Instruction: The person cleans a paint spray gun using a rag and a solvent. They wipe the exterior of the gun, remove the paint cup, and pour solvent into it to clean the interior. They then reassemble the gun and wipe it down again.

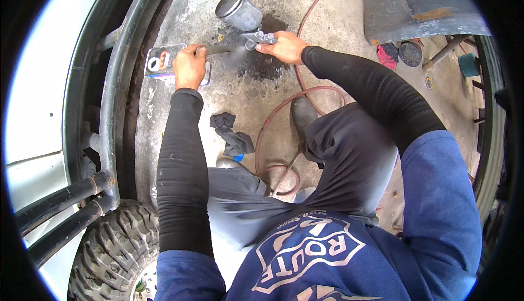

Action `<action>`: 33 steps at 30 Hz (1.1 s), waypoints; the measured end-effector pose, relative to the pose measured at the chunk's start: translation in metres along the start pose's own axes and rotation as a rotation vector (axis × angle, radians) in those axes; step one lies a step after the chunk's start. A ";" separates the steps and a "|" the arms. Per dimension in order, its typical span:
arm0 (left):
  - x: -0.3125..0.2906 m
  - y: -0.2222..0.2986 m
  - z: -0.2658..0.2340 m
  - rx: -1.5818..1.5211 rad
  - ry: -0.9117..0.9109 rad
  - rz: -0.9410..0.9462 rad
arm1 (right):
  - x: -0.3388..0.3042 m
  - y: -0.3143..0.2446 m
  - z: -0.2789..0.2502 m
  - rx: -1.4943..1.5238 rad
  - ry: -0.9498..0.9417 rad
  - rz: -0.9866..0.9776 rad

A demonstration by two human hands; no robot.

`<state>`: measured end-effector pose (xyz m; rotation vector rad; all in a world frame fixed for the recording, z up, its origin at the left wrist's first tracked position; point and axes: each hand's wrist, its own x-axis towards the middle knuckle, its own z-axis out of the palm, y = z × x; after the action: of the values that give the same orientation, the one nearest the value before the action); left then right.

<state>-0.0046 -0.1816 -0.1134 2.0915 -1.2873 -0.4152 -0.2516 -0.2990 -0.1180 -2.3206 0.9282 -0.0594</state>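
My right hand (288, 46) is closed round a metal spray gun (261, 38), held over the concrete floor. A grey cup with a dark lid (240, 11) sits on the gun, tilted away to the upper left. Between the fingers of my left hand (190, 66) is pinched a thin grey strip (221, 49), which points toward the gun's front. A pale haze blurs the space where strip and gun come close; whether they touch, I cannot tell. Beside and partly behind my left hand lies a flat box-like thing (164, 55) with a white ring on it.
A red hose (271, 116) loops over the floor by my shoe. Dark rags (234, 139) and a blue cap lie between my feet. Left stand a white vehicle's black side bars (112, 104) and knobbly tyre (112, 246). A grey panel (417, 6), pink cloth and black bucket are upper right.
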 end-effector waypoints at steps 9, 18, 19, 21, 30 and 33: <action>-0.004 0.008 -0.001 -0.093 0.072 -0.075 | 0.004 -0.015 0.010 0.146 0.013 -0.017; 0.005 -0.006 0.002 -0.102 0.024 -0.062 | -0.002 -0.029 0.003 0.227 0.029 -0.183; 0.005 -0.005 0.004 -0.117 0.026 -0.087 | 0.002 -0.032 0.005 0.281 -0.014 -0.085; 0.004 -0.002 0.006 -0.126 0.034 -0.095 | 0.003 -0.034 0.005 0.217 0.019 -0.027; -0.004 0.018 0.003 -0.064 -0.020 -0.134 | -0.003 -0.042 0.001 0.230 0.042 -0.124; -0.005 0.022 0.005 -0.019 -0.046 -0.143 | -0.004 -0.042 -0.005 0.164 -0.001 -0.063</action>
<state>-0.0248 -0.1860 -0.1032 2.1772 -1.1589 -0.5386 -0.2307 -0.2757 -0.0894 -2.1969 0.8181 -0.1548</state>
